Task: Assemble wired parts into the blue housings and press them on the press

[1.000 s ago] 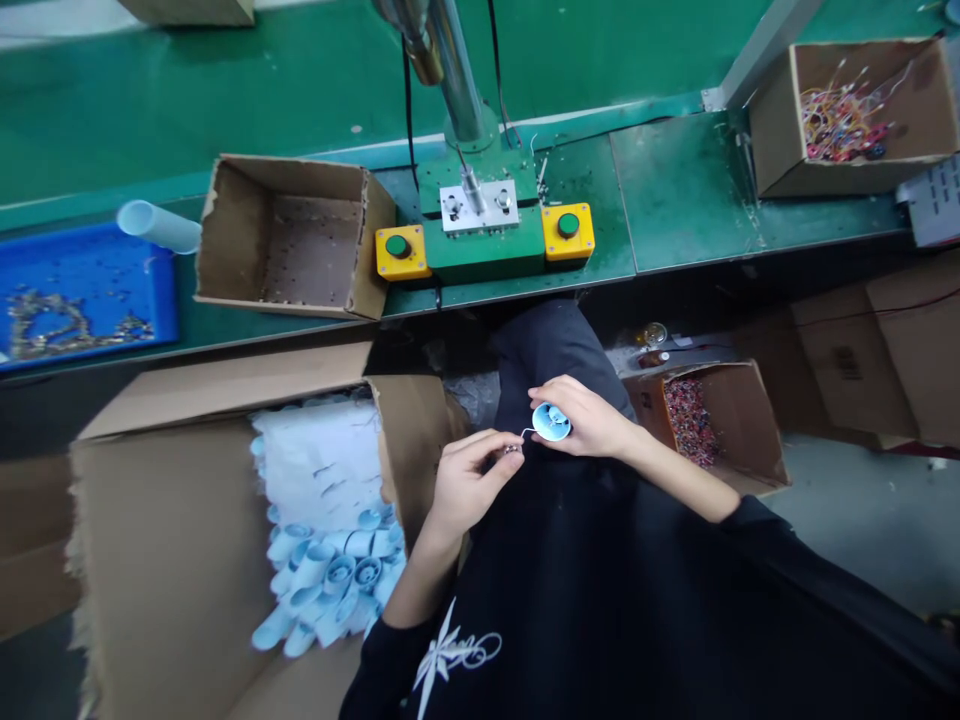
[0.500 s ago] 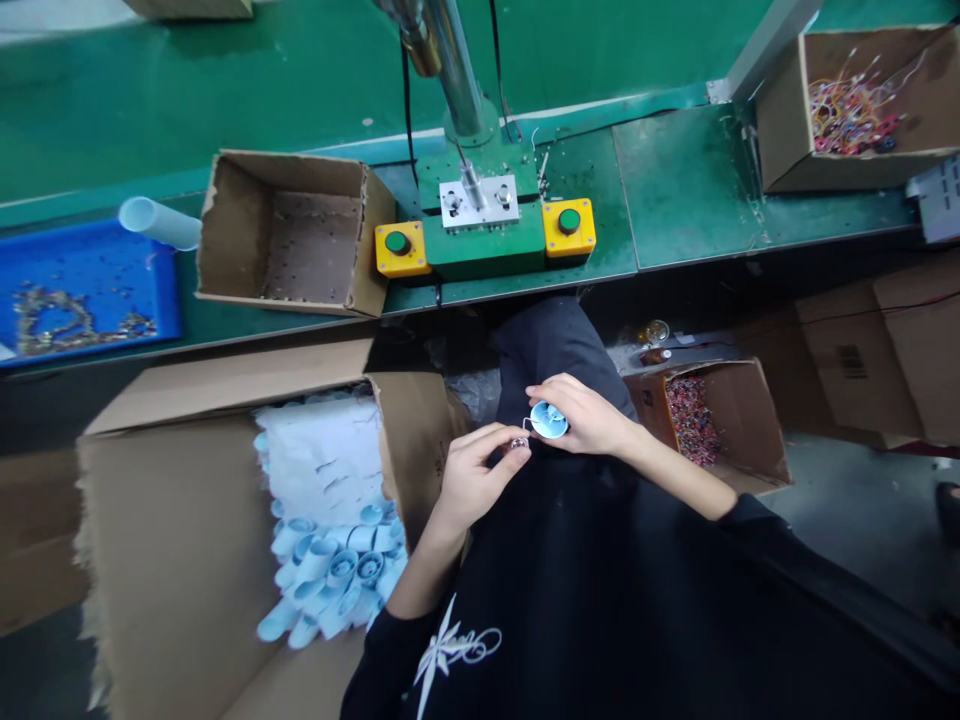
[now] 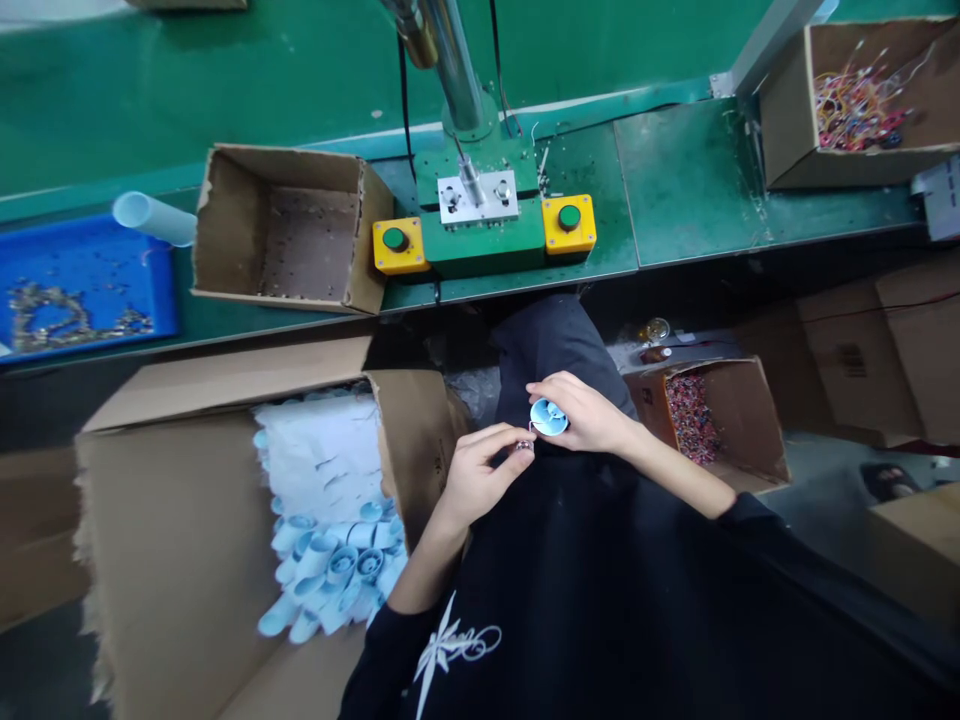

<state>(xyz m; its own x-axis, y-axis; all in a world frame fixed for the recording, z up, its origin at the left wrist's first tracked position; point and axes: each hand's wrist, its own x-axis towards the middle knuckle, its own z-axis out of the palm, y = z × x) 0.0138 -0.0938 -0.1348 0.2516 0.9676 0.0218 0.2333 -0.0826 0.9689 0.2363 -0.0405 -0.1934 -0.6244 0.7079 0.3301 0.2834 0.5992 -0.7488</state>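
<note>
My right hand (image 3: 589,412) is wrapped round a light blue plastic tube (image 3: 549,417), its open end turned up towards me. Inside the tube some light blue structure shows. Between thumb and forefinger my left hand (image 3: 484,472) pinches a small shiny part with a thin wire (image 3: 525,445), close beside the tube's rim. The wire spans from the pinched part to the tube's edge; where its far end sits I cannot tell. To the left, a large carton (image 3: 180,560) holds many more light blue tubes (image 3: 322,570).
On the green bench, a press fixture (image 3: 478,198) stands between two yellow button boxes (image 3: 401,246) (image 3: 568,225). A cardboard box (image 3: 289,235) and a blue tray of small metal parts (image 3: 161,290) lie left. Boxes with wired parts stand right (image 3: 787,125) and below (image 3: 757,420).
My left hand has shifted slightly right, bringing the small part nearer the tube, and less wire shows between them. My right hand has hardly moved.
</note>
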